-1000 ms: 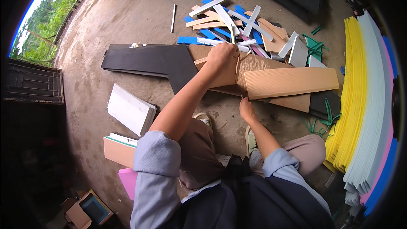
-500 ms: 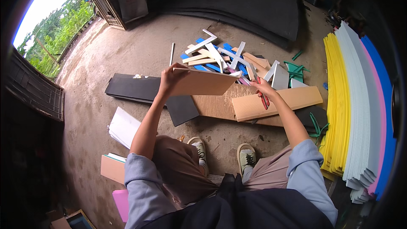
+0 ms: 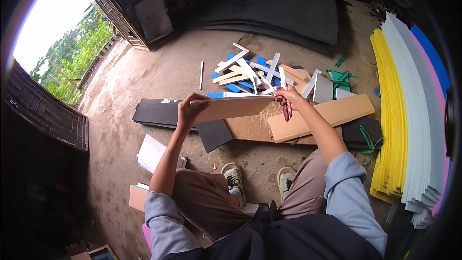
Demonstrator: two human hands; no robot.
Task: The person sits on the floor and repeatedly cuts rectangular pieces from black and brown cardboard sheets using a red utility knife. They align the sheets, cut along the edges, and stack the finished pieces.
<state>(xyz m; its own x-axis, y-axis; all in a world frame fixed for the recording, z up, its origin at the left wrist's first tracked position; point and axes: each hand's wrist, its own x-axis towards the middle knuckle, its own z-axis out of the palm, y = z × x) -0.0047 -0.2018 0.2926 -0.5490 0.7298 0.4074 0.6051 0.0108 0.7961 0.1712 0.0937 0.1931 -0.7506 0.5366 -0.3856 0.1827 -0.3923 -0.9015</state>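
My left hand (image 3: 189,110) grips the left end of a flat tan foam sheet (image 3: 236,109), holding it tilted above the wooden board (image 3: 250,127). My right hand (image 3: 292,99) is closed around a hand tool with two red handles (image 3: 287,110), like pliers or snips; its jaws are hard to make out. Fingers of this hand also meet the sheet's right end. Beneath my right wrist lies a longer tan foam piece (image 3: 322,118), resting across the board. Dark foam pieces (image 3: 214,136) lie near the board's left end.
Beyond the sheet is a heap of white, blue and tan offcuts (image 3: 250,72), with green scraps (image 3: 340,81) beside it. Tall yellow foam sheets (image 3: 389,125) and pale sheets (image 3: 414,130) stand at right. White sheets (image 3: 153,151) lie at left; large black sheets (image 3: 269,9) lie behind.
The right hand has come in against the sheet's right end, with the red handles now upright. The sheet's face is turned more edge-on. The whole view has shifted slightly.
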